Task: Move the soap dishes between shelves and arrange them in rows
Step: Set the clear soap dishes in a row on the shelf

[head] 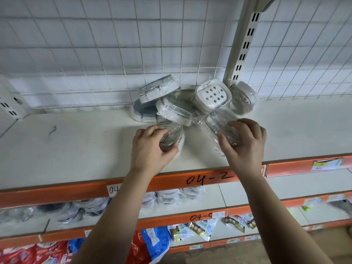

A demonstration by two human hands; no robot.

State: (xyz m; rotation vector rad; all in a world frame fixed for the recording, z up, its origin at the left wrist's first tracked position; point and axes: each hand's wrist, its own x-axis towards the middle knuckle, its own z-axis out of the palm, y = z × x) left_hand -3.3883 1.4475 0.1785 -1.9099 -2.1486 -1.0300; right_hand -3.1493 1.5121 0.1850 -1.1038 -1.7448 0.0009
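Nearest me, under my forearms, the lower shelf [219,197] carries more wrapped soap dishes [167,199] lying loosely. Above it runs the orange edge strip [171,182] of the upper shelf [76,145], where I am working.

My left hand [150,147] is curled round a round-ended dish [171,134], thumb underneath at the near end and fingers over the top. The dish sits on the shelf near its front edge. My right hand [245,143] is curled round a clear dish [222,122], thumb on its near left side and fingers over the right side. I cannot tell whether that dish is resting on the shelf or just lifted.

Both dishes look like light, stiff, hollow plastic, each sealed in loose shiny film. I expect the film to be slippery and to slide over the shell. So I would grip across the short width at the rigid rim, not pinch the wrap. I would squeeze gently, since thin lids may flex or pop.

Just beyond my fingers lies the heap of dishes [175,109]. A white perforated dish [213,96] is tilted up against the others, and a grey dish [158,88] leans on top at the left. They overlap and touch, so pulling one out could topple its neighbours.

Behind them stands the wire grid [114,54] of the back wall, with a slotted upright [245,40] at the right.
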